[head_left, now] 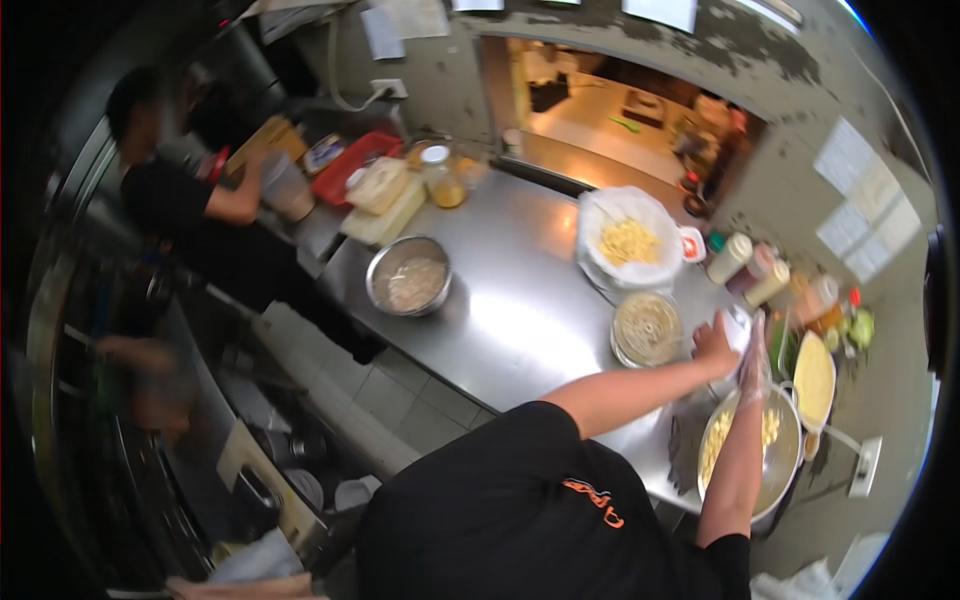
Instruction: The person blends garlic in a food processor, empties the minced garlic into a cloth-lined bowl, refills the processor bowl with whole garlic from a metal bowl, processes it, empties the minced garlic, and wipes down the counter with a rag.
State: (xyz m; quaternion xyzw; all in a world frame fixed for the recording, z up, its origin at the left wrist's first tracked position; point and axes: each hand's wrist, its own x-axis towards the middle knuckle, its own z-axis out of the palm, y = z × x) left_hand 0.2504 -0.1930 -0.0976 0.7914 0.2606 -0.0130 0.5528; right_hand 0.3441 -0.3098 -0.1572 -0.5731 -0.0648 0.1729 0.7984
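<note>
My left hand [714,346] is closed around a white container [737,328] at the right end of the steel counter. Right beside it is my right hand [755,362] in a clear plastic glove, its fingers stretched out; whether they touch the container I cannot tell. Under my right forearm stands a large metal bowl [788,470] of pale yellow pieces [770,427]. A round container [647,328] with beige contents is left of my left hand. Behind that, a bowl lined with white [600,215] holds yellow pieces [628,241].
Several sauce bottles [735,258] line the wall, near an oval yellow-filled dish [814,380]. A metal bowl [409,276], a jar [443,177] and a red tray [355,165] sit leftward on the steel counter [510,270]. A co-worker in black [190,205] stands at far left.
</note>
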